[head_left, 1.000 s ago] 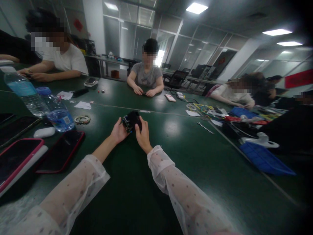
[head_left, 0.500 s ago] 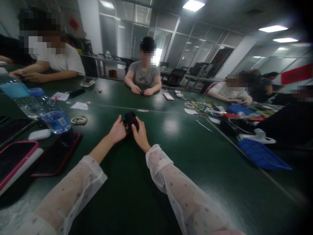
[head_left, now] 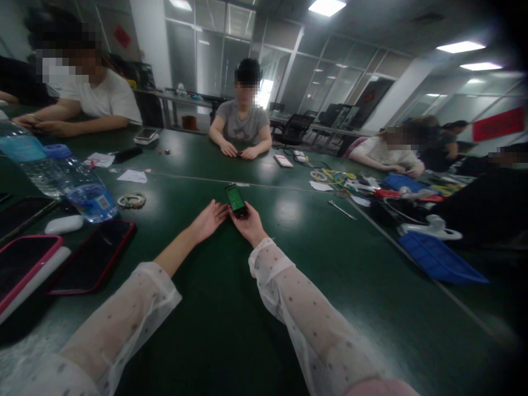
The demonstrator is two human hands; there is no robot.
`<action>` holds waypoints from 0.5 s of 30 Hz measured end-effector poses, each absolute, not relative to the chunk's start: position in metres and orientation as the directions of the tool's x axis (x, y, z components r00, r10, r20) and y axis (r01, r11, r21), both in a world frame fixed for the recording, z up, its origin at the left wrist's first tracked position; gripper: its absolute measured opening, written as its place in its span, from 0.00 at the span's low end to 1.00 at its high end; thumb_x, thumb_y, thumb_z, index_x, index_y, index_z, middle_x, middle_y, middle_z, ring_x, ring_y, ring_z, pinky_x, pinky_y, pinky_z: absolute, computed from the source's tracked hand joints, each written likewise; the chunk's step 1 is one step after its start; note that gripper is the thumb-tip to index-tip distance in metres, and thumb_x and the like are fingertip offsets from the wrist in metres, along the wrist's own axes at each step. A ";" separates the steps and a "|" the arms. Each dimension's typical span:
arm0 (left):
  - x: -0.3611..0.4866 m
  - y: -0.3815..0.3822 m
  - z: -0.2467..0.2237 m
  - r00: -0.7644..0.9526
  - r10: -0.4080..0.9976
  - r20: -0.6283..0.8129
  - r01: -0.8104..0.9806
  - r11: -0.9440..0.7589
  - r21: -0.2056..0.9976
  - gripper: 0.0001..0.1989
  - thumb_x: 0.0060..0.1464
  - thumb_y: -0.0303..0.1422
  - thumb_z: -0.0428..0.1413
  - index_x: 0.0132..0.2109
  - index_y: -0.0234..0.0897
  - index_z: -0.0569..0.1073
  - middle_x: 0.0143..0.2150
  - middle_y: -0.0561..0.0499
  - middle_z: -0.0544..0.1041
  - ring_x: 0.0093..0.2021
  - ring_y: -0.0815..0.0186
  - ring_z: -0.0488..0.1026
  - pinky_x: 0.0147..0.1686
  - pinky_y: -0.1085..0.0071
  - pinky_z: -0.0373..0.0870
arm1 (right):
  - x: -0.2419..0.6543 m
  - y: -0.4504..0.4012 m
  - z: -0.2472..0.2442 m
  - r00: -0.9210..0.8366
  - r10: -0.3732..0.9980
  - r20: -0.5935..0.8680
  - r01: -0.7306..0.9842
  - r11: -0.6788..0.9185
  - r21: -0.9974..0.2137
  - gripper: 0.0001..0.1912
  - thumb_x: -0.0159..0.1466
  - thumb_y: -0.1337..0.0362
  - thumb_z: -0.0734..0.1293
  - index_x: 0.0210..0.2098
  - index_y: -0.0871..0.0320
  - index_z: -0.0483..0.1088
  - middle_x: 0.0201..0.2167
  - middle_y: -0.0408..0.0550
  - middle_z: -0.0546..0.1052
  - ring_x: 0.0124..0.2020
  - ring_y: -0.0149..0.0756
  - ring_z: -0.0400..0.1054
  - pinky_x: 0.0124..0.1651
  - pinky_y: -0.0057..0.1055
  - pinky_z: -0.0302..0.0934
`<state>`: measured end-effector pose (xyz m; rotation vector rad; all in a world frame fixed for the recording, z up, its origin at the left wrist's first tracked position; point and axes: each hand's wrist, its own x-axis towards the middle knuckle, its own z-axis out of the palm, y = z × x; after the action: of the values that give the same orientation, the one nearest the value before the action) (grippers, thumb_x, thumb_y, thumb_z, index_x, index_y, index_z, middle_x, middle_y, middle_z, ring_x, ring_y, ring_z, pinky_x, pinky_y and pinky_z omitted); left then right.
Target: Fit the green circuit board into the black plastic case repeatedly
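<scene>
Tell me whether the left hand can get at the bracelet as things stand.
Likely yes: the left hand is open, the right hand holds the green-screened device, and nothing visible blocks the bracelet; the blue-capped bottle is on its far side.

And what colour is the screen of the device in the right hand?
The screen is mostly green, seen best in the head view.
</scene>
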<state>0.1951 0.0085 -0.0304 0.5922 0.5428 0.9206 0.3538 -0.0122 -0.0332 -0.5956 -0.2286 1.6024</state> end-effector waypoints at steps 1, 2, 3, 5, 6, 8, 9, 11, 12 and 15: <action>0.194 0.008 -0.033 0.511 0.839 -0.188 -0.591 0.502 0.632 0.23 0.62 0.40 0.47 0.60 0.33 0.61 0.59 0.39 0.67 0.53 0.59 0.70 0.52 0.65 0.65 | 0.353 -0.013 -0.032 -0.018 0.970 -0.242 -0.867 -0.136 -0.480 0.08 0.65 0.64 0.59 0.38 0.59 0.68 0.34 0.48 0.77 0.38 0.34 0.73 0.38 0.31 0.72; 0.192 0.008 -0.034 0.510 0.839 -0.191 -0.620 0.512 0.594 0.24 0.63 0.40 0.46 0.62 0.33 0.59 0.59 0.39 0.67 0.53 0.59 0.70 0.52 0.64 0.65 | 0.353 -0.013 -0.032 -0.018 0.971 -0.240 -0.864 -0.136 -0.485 0.08 0.65 0.64 0.59 0.38 0.59 0.68 0.34 0.48 0.77 0.38 0.34 0.73 0.37 0.31 0.72; 0.190 0.008 -0.035 0.503 0.842 -0.196 -0.645 0.516 0.564 0.24 0.63 0.40 0.45 0.63 0.33 0.57 0.59 0.40 0.68 0.53 0.59 0.70 0.52 0.63 0.66 | 0.351 -0.013 -0.031 -0.017 0.972 -0.235 -0.858 -0.135 -0.496 0.08 0.66 0.64 0.59 0.38 0.59 0.68 0.34 0.47 0.78 0.37 0.34 0.73 0.37 0.31 0.72; 0.188 0.007 -0.034 0.496 0.844 -0.204 -0.671 0.522 0.526 0.25 0.63 0.40 0.45 0.64 0.35 0.55 0.57 0.40 0.69 0.52 0.60 0.71 0.52 0.63 0.67 | 0.349 -0.013 -0.032 -0.013 0.976 -0.218 -0.839 -0.129 -0.529 0.08 0.65 0.65 0.59 0.37 0.58 0.69 0.34 0.47 0.78 0.36 0.33 0.73 0.38 0.31 0.72; 0.188 0.007 -0.033 0.498 0.842 -0.206 -0.676 0.526 0.516 0.26 0.63 0.40 0.45 0.64 0.35 0.55 0.56 0.41 0.70 0.52 0.60 0.72 0.51 0.64 0.67 | 0.348 -0.013 -0.032 -0.011 0.979 -0.205 -0.826 -0.124 -0.549 0.08 0.65 0.65 0.59 0.37 0.58 0.69 0.34 0.46 0.77 0.36 0.33 0.72 0.38 0.31 0.72; 0.188 0.006 -0.030 0.520 0.832 -0.193 -0.678 0.539 0.500 0.27 0.62 0.42 0.46 0.64 0.36 0.57 0.55 0.41 0.72 0.51 0.60 0.72 0.51 0.64 0.67 | 0.346 -0.012 -0.035 0.001 0.987 -0.160 -0.793 -0.097 -0.602 0.07 0.65 0.65 0.60 0.37 0.58 0.69 0.33 0.45 0.77 0.35 0.32 0.72 0.38 0.30 0.71; 0.188 0.005 -0.029 0.533 0.827 -0.179 -0.680 0.544 0.492 0.27 0.62 0.44 0.46 0.63 0.36 0.58 0.54 0.41 0.72 0.51 0.60 0.72 0.51 0.64 0.67 | 0.345 -0.012 -0.036 0.012 0.991 -0.131 -0.768 -0.075 -0.636 0.07 0.64 0.64 0.60 0.37 0.57 0.69 0.32 0.44 0.77 0.35 0.32 0.72 0.37 0.30 0.71; 0.188 0.004 -0.027 0.564 0.814 -0.141 -0.682 0.556 0.475 0.26 0.61 0.46 0.45 0.60 0.36 0.62 0.52 0.42 0.74 0.50 0.59 0.73 0.51 0.63 0.67 | 0.343 -0.011 -0.040 0.048 0.996 -0.071 -0.690 -0.018 -0.724 0.05 0.62 0.63 0.62 0.37 0.56 0.69 0.31 0.41 0.76 0.34 0.31 0.71 0.36 0.29 0.70; 0.188 0.003 -0.025 0.581 0.804 -0.122 -0.683 0.564 0.465 0.26 0.61 0.47 0.45 0.58 0.35 0.65 0.50 0.42 0.75 0.49 0.58 0.73 0.50 0.63 0.68 | 0.342 -0.011 -0.042 0.071 0.997 -0.036 -0.627 0.017 -0.779 0.06 0.62 0.62 0.63 0.37 0.55 0.69 0.32 0.41 0.76 0.34 0.31 0.71 0.36 0.29 0.69; 0.185 0.000 -0.021 0.623 0.777 -0.090 -0.676 0.593 0.438 0.24 0.62 0.48 0.44 0.51 0.33 0.71 0.42 0.42 0.78 0.43 0.58 0.75 0.46 0.62 0.70 | 0.335 -0.015 -0.045 0.149 0.978 0.145 -0.278 0.182 -0.943 0.13 0.61 0.57 0.65 0.45 0.53 0.68 0.41 0.43 0.75 0.42 0.33 0.70 0.47 0.33 0.66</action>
<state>0.1848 0.0002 -0.0213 0.3840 0.2853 0.8576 0.3352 -0.0153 -0.0450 -0.9319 -0.9776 1.1228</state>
